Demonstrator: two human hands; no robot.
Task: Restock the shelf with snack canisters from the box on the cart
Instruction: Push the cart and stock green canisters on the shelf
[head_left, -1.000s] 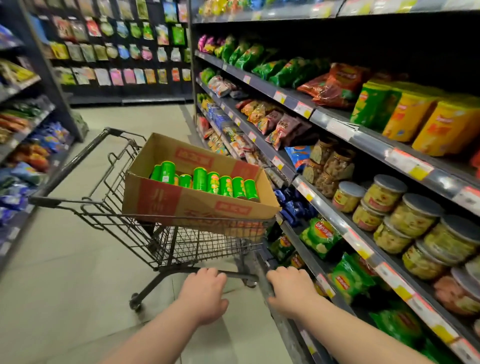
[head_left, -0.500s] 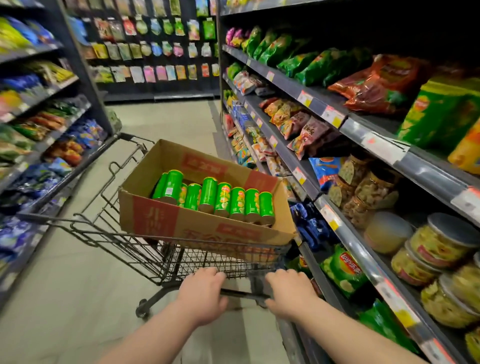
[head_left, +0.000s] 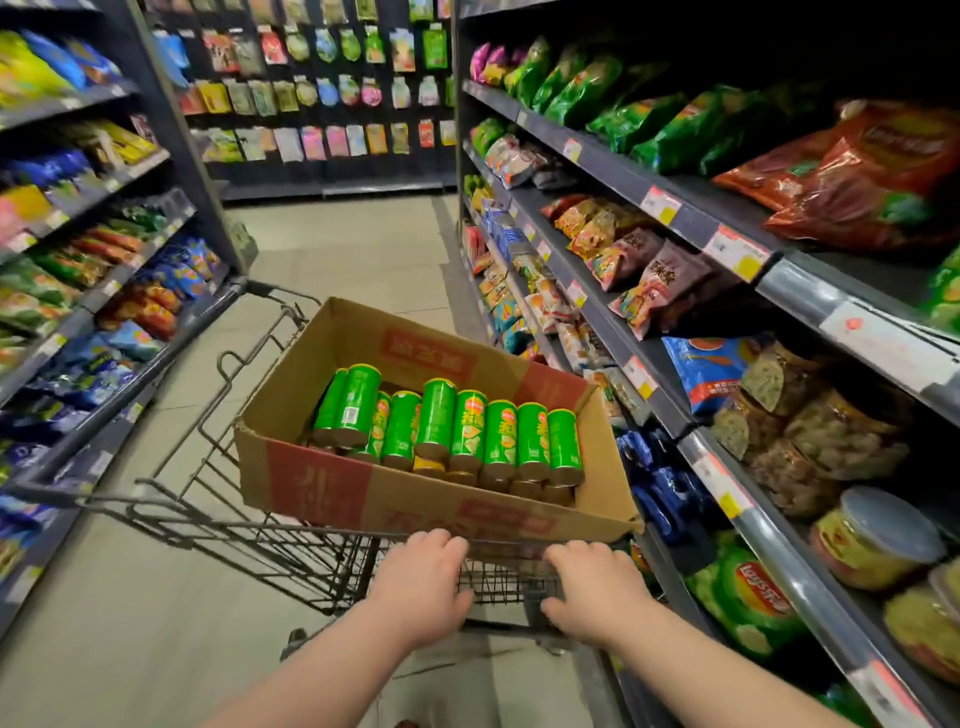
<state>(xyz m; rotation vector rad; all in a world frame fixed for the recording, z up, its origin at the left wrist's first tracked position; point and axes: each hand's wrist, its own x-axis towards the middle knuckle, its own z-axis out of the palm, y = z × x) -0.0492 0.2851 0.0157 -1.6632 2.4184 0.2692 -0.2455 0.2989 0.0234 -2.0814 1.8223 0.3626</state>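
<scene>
The green snack canisters are all lying on their sides in the open cardboard box, a couple of layers deep. The box sits on top of the wire cart, and none of them are on a shelf yet as far as I can see. Left hand and right hand are both on the cart's near rail with fingers curled over it, so each grip is wrapped round the cart and holds no canister. Looks to me like the getting-into-position step, with the cart close alongside the right-hand shelving, which is packed with chip bags and plastic tubs. I can't spot matching green canisters on any shelf from here, so the gap to fill isn't obvious. Next move, I'd guess — park the cart, free one hand, reach over the box's near wall and take a top-layer canister round its middle
</scene>
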